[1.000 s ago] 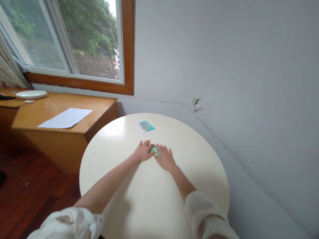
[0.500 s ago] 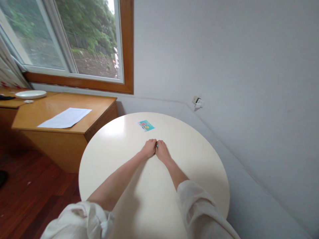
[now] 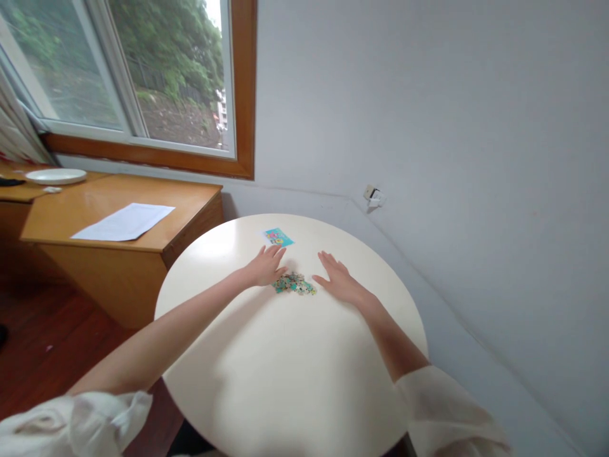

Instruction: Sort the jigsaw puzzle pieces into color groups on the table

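A small pile of jigsaw puzzle pieces (image 3: 295, 284), teal, pale and multicoloured, lies on the round white table (image 3: 285, 362). My left hand (image 3: 267, 265) is at the pile's left side, its fingers spread and its thumb close to the pieces. On the right of the pile, my right hand (image 3: 339, 279) is open too, fingers stretched forward and thumb pointing at the pieces. Neither hand holds anything. Beyond the pile lies a teal picture card (image 3: 278, 237) with colourful figures, just past my left fingertips.
A wooden desk (image 3: 118, 254) stands to the left, with a white paper sheet (image 3: 124, 222) and a white round plate (image 3: 56, 176) on it. Behind the table is a pale wall (image 3: 404, 114) with a socket and plug (image 3: 373, 196). A window (image 3: 166, 76) is at upper left.
My hands were pressed together in the table's middle, covering the pieces. They have now parted to left and right with fingers opened, and the puzzle pile shows between them.
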A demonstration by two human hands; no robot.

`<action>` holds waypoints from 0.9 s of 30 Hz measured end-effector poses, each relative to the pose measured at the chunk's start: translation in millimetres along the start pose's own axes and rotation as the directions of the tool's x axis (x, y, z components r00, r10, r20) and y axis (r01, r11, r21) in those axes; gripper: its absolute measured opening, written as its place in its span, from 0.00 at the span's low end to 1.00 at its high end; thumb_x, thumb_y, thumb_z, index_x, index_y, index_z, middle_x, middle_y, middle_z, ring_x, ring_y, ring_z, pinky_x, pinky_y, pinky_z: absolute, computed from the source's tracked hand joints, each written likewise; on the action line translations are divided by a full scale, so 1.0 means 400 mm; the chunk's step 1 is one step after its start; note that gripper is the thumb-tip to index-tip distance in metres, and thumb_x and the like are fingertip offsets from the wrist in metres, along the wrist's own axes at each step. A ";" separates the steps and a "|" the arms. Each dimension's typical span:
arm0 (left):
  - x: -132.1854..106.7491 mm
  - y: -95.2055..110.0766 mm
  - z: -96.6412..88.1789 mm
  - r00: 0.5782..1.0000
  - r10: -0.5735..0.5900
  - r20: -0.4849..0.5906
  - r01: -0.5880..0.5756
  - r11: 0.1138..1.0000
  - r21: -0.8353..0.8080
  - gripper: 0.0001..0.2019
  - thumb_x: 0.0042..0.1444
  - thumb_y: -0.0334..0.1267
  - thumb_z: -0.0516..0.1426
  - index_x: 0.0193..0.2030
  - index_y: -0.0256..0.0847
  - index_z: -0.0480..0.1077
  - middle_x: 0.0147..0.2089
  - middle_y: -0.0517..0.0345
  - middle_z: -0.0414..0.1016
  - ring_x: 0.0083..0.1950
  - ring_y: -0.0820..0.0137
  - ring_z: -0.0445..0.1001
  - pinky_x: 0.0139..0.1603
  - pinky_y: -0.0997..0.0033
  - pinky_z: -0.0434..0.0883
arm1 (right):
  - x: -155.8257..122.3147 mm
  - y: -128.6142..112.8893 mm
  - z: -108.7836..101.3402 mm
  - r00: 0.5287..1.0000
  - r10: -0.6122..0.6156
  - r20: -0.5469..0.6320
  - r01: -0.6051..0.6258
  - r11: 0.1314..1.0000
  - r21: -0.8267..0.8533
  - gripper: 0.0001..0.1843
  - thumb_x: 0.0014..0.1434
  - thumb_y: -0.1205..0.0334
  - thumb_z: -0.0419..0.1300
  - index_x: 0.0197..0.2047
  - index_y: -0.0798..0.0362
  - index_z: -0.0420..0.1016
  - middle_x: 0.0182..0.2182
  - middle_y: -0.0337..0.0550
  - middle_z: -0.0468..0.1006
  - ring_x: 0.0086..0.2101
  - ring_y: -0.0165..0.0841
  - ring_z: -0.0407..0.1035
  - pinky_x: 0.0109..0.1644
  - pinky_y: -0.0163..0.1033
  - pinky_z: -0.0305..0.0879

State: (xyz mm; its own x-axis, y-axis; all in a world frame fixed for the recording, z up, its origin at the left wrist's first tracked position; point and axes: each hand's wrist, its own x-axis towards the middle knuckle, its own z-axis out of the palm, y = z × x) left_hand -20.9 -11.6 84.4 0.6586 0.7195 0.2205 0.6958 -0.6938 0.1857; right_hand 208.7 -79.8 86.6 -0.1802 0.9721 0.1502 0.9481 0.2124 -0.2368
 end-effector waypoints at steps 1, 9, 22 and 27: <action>-0.029 0.007 -0.012 0.999 0.000 -0.033 0.001 1.000 0.029 0.31 0.58 0.49 0.46 0.64 0.31 0.48 0.67 0.38 0.47 0.67 0.53 0.46 0.64 0.49 0.44 | -0.024 -0.010 -0.016 0.998 0.001 -0.062 -0.004 0.999 -0.041 0.37 0.60 0.50 0.48 0.67 0.55 0.40 0.66 0.50 0.44 0.64 0.42 0.36 0.64 0.53 0.38; -0.271 0.092 0.100 0.984 0.152 0.094 -0.155 0.988 0.026 0.30 0.59 0.56 0.41 0.66 0.48 0.46 0.68 0.48 0.46 0.68 0.58 0.45 0.65 0.48 0.38 | -0.248 -0.076 0.130 0.990 -0.136 -0.036 0.129 0.981 -0.148 0.34 0.60 0.47 0.46 0.66 0.46 0.43 0.64 0.45 0.50 0.63 0.42 0.43 0.64 0.54 0.40; -0.297 0.101 0.147 0.987 0.117 0.111 -0.119 0.993 0.012 0.29 0.59 0.56 0.40 0.65 0.50 0.49 0.68 0.48 0.47 0.68 0.58 0.47 0.65 0.46 0.42 | -0.278 -0.085 0.190 0.995 -0.047 0.082 0.056 0.992 -0.115 0.29 0.62 0.46 0.42 0.65 0.43 0.47 0.65 0.43 0.48 0.63 0.41 0.42 0.64 0.55 0.38; -0.298 0.103 0.144 0.988 0.107 0.115 -0.110 0.994 0.012 0.29 0.59 0.56 0.40 0.65 0.50 0.51 0.68 0.49 0.48 0.67 0.58 0.47 0.65 0.47 0.43 | -0.279 -0.085 0.195 0.996 -0.045 0.078 0.055 0.991 -0.119 0.30 0.62 0.46 0.42 0.65 0.43 0.47 0.65 0.43 0.48 0.63 0.41 0.42 0.64 0.55 0.39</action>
State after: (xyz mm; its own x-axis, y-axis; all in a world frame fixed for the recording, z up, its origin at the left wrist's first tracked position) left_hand -54.3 -124.2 10.5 0.7581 0.6396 0.1274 0.6230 -0.7680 0.1486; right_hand 176.3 -187.6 3.1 -0.2430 0.9663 0.0852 0.9612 0.2517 -0.1126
